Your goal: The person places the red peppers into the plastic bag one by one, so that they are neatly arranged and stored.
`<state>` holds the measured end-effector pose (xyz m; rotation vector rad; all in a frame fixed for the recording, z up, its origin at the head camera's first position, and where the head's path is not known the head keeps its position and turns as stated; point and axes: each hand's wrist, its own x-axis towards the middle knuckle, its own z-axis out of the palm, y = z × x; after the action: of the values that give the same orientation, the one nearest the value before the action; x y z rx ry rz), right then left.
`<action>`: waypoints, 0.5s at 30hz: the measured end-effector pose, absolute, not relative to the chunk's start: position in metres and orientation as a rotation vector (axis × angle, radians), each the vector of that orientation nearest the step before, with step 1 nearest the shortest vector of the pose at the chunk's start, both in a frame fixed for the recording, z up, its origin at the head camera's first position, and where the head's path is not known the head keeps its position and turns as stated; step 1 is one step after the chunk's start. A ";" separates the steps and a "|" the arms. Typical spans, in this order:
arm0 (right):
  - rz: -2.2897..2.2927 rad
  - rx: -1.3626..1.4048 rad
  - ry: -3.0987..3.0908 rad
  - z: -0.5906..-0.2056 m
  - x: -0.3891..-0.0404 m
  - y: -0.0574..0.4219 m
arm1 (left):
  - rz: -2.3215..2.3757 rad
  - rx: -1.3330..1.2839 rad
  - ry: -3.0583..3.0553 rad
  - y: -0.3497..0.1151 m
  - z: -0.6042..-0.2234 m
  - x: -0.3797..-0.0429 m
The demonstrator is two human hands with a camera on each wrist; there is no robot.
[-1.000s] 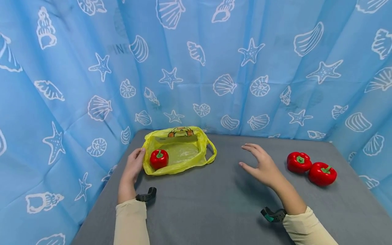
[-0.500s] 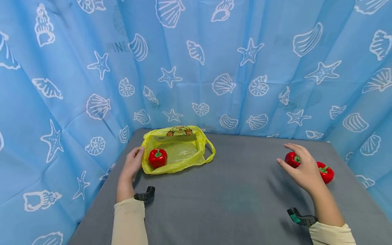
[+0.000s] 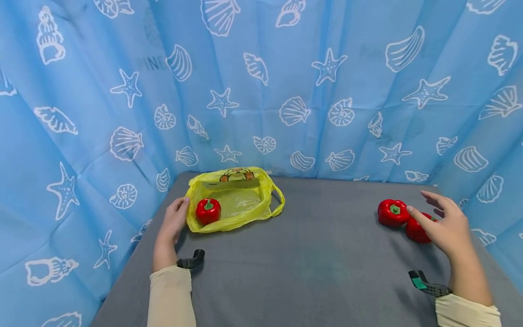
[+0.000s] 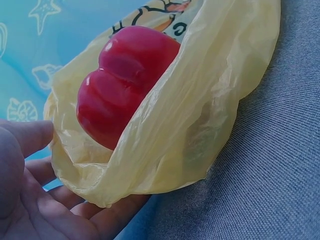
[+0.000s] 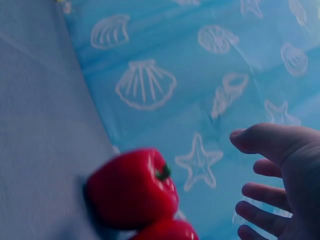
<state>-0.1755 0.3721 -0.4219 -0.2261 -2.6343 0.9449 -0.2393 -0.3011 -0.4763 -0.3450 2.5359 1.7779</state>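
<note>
My left hand [image 3: 173, 220] holds the left edge of a yellow plastic bag [image 3: 241, 221], thumb at the rim and fingers behind the plastic. The bag lies with its mouth spread, and a red bell pepper [image 3: 208, 212] sits inside at the left; in the left wrist view that pepper [image 4: 125, 85] shows its lobed side. Over on the right, my right hand [image 3: 451, 227] hovers with fingers spread and nothing held. Two more red bell peppers lie touching there: one [image 3: 391, 213] in plain sight, the other [image 3: 417, 230] partly hidden by the hand.
A grey cloth-covered table [image 3: 310, 254] carries everything. Blue curtain [image 3: 261, 122] with white shell and starfish prints stands behind and along both sides. The bag's loop handle [image 3: 279, 204] sticks out to its right. Black straps [image 3: 429, 286] sit at both wrists.
My right hand has moved right across the table, passing over the first loose pepper to the second. My left hand stays at the bag. The head view has shifted slightly.
</note>
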 end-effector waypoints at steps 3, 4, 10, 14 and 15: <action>0.963 -0.267 -2.641 -0.427 -0.173 0.384 | 1.774 -0.346 2.534 -0.301 -0.476 -0.240; 0.964 -0.282 -2.649 -0.429 -0.173 0.388 | 1.771 -0.347 2.534 -0.301 -0.476 -0.239; 1.012 -0.343 -2.699 -0.439 -0.171 0.407 | 1.767 -0.357 2.538 -0.300 -0.476 -0.239; 1.039 -0.362 -2.735 -0.444 -0.172 0.415 | 1.768 -0.352 2.544 -0.299 -0.476 -0.240; 1.042 -0.368 -2.747 -0.445 -0.172 0.416 | 1.770 -0.352 2.545 -0.299 -0.477 -0.240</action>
<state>-0.1725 0.4162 -0.4450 -0.3683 -2.7467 1.0416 -0.2403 -0.2993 -0.4767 -0.3519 2.5446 1.7696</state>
